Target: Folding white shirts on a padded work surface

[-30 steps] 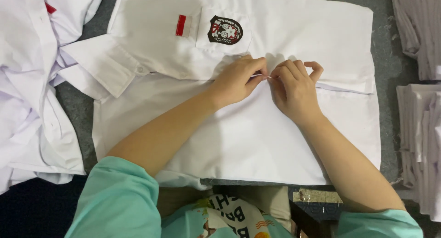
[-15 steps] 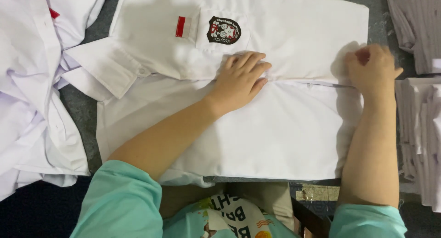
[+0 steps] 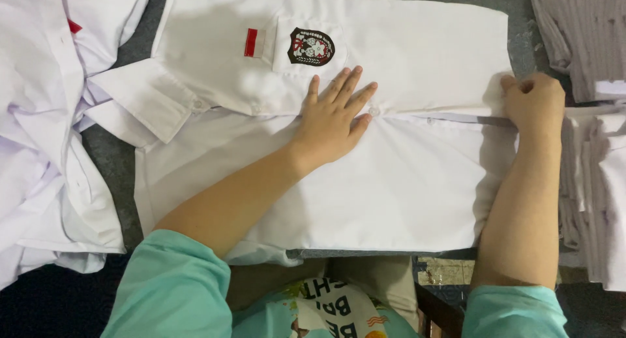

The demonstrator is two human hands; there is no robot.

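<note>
The left hand [image 3: 332, 119] presses flat on the white shirt [image 3: 391, 188] at its placket; the right hand [image 3: 535, 103] apparently pinches its hem edge.

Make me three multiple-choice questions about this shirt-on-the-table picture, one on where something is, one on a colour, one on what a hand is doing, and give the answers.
1. Where is the right hand?
A. on the chest badge
B. at the hem end of the white shirt, by the button placket
C. on the shirt pile at the left

2. What colours is the small flag patch beside the badge?
A. red and white
B. blue and yellow
C. all black

3. How is the left hand set?
A. closed in a fist in the air
B. pinching a collar
C. flat, fingers spread, pressing on the shirt front

Answers: 1 B, the hand grips the cloth at the shirt's right end where the placket finishes. 2 A, the patch shows a red half and a white half. 3 C, the palm lies open on the placket just below the badge.
</note>
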